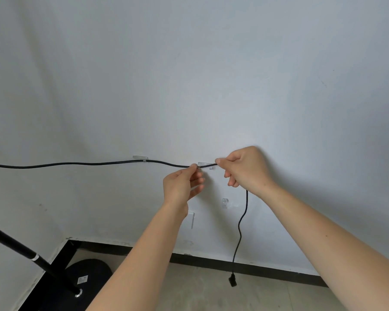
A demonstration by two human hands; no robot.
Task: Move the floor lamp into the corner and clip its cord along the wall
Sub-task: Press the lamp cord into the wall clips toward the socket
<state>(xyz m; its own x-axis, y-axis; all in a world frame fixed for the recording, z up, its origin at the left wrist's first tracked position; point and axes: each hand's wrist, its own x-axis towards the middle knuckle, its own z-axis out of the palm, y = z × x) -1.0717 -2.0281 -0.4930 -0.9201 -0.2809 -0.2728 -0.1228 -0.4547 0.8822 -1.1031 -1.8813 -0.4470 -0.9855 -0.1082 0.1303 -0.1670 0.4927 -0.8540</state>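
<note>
Against the wall (234,86), left hand (182,187) and right hand (245,169) each pinch the cord (77,164) beside a clear clip (206,164); plug (233,280) dangles above the open floor (211,292).

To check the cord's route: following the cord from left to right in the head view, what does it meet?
First clear clip → left hand → second clear clip → right hand → hanging plug.

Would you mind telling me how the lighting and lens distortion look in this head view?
Head view: soft, even light on the wall, only faint shadows behind the right hand and left hand; no glare; wide-angle bowing bends the baseboard and tilts the lamp pole; the clear clip is hard to see.
</note>
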